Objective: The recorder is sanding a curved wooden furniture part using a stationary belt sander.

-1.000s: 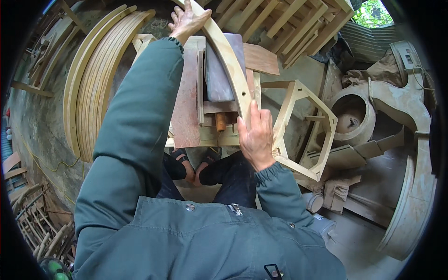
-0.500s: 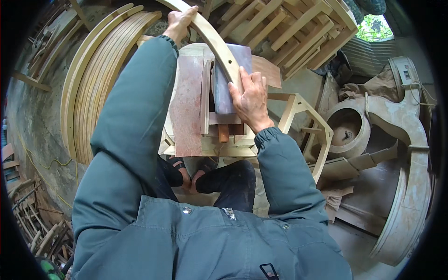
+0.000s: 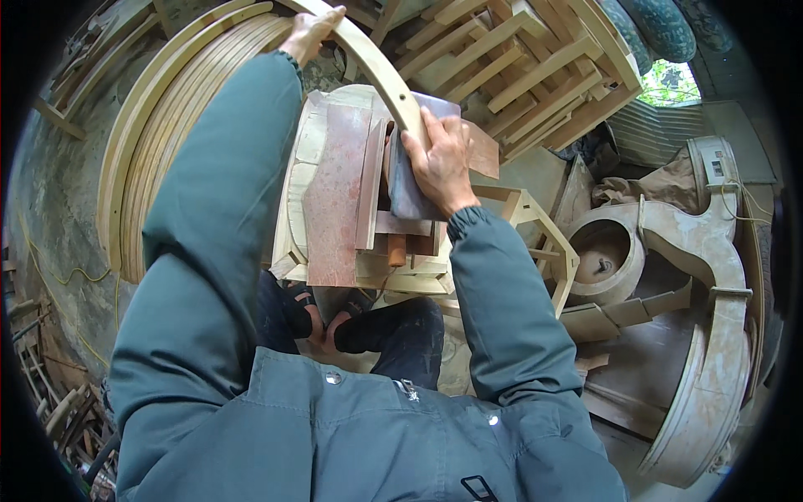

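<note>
A long, pale curved wooden piece (image 3: 374, 65) with a small dark hole arches across the upper middle. My left hand (image 3: 310, 36) grips it farther out, at the top left. Around its near end, my right hand (image 3: 443, 161) is closed, with thumb and fingers on the wood. That end lies against a grey-violet slab (image 3: 408, 191), which looks like the belt of a sander. Below the slab a round wooden handle (image 3: 396, 249) sticks out. A reddish-brown board (image 3: 333, 197) covers the stand to its left.
Many matching curved pieces (image 3: 144, 180) stand in a row on the left, partly behind my left arm. Slatted wooden frames (image 3: 523, 71) are piled at the far right. An angular wooden frame (image 3: 567, 259) and a large cream machine housing (image 3: 698, 230) stand right. A yellow cord (image 3: 71, 274) crosses the floor.
Both hands have moved slightly away from me with the curved piece, its near end sliding farther up along the grey slab. My view has shifted a little. Both grips are kept.
</note>
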Motion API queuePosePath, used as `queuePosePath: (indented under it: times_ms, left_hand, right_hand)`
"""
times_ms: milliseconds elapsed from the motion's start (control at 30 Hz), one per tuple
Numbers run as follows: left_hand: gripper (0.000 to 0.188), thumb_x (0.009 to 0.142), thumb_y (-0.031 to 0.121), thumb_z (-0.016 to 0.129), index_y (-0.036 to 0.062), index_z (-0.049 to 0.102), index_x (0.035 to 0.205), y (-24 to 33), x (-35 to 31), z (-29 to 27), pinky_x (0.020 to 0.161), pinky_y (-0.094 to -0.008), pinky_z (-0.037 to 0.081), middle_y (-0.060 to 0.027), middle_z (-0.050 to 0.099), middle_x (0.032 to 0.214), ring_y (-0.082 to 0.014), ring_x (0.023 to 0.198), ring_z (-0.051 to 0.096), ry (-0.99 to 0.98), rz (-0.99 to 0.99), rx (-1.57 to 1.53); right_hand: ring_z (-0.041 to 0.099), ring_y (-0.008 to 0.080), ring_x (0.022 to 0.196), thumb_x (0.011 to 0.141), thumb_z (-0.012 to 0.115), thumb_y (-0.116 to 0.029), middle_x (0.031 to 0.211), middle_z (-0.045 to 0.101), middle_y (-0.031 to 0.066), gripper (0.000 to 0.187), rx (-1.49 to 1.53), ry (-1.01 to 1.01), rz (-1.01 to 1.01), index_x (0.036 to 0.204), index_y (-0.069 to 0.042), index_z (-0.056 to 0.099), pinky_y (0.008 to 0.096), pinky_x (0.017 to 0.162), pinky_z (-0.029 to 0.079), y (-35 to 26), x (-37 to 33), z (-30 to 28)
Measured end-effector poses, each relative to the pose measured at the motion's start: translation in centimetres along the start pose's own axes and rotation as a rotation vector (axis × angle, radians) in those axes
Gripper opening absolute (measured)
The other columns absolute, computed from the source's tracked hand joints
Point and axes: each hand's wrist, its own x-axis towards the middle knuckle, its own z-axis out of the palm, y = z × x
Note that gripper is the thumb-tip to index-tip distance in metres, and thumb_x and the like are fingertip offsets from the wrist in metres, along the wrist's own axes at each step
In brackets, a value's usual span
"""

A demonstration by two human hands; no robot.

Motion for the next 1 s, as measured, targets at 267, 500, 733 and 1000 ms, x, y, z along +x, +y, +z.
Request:
queuePosePath:
  times_ms: [267, 500, 733, 1000]
  left_hand:
    - [0.050, 0.084, 0.037, 0.083, -0.0087, 0.075, 0.101, -1.3, -8.4, 7.5, 0.082, -0.0384, 0.060, -0.0220, 0.078, 0.097, -0.0281, 0.086, 0.076, -0.178, 0.124, -0.220]
    - [0.069, 0.078, 0.050, 0.085, -0.0076, 0.072, 0.112, -2.0, -5.2, 8.9, 0.100, -0.0379, 0.056, -0.0250, 0.073, 0.119, -0.0329, 0.113, 0.071, -0.185, 0.042, -0.114]
    - [0.058, 0.085, 0.046, 0.084, -0.0032, 0.075, 0.116, 0.8, 1.3, 6.5, 0.087, -0.0362, 0.055, -0.0153, 0.076, 0.110, -0.0232, 0.098, 0.070, -0.052, 0.039, -0.003]
    - [0.065, 0.087, 0.045, 0.084, -0.0040, 0.070, 0.126, 2.1, 0.6, 4.4, 0.114, -0.0468, 0.039, -0.0251, 0.068, 0.129, -0.0355, 0.130, 0.058, -0.090, -0.066, -0.027]
  right_hand:
    - [0.053, 0.0327, 0.102, 0.091, 0.074, -0.028, 0.106, 0.057, 0.0132, 0.059, -0.056, -0.030, 0.148, 0.141, 0.001, 0.060, 0.0451, 0.091, 0.040, -0.2, -11.7, -5.4]
    - [0.051, 0.0321, 0.100, 0.092, 0.072, -0.031, 0.105, 0.057, 0.0134, 0.056, -0.100, -0.048, 0.122, 0.138, 0.001, 0.062, 0.0451, 0.089, 0.039, 1.2, -9.3, -5.7]
    - [0.052, 0.0323, 0.101, 0.093, 0.069, -0.034, 0.106, 0.059, 0.0157, 0.054, -0.001, 0.006, 0.106, 0.136, 0.000, 0.065, 0.0458, 0.088, 0.042, 2.3, -0.9, -0.7]
    - [0.054, 0.0338, 0.102, 0.093, 0.070, -0.035, 0.108, 0.061, 0.0161, 0.052, 0.003, 0.055, 0.084, 0.133, -0.002, 0.067, 0.0481, 0.089, 0.043, 2.6, 0.0, -0.5]
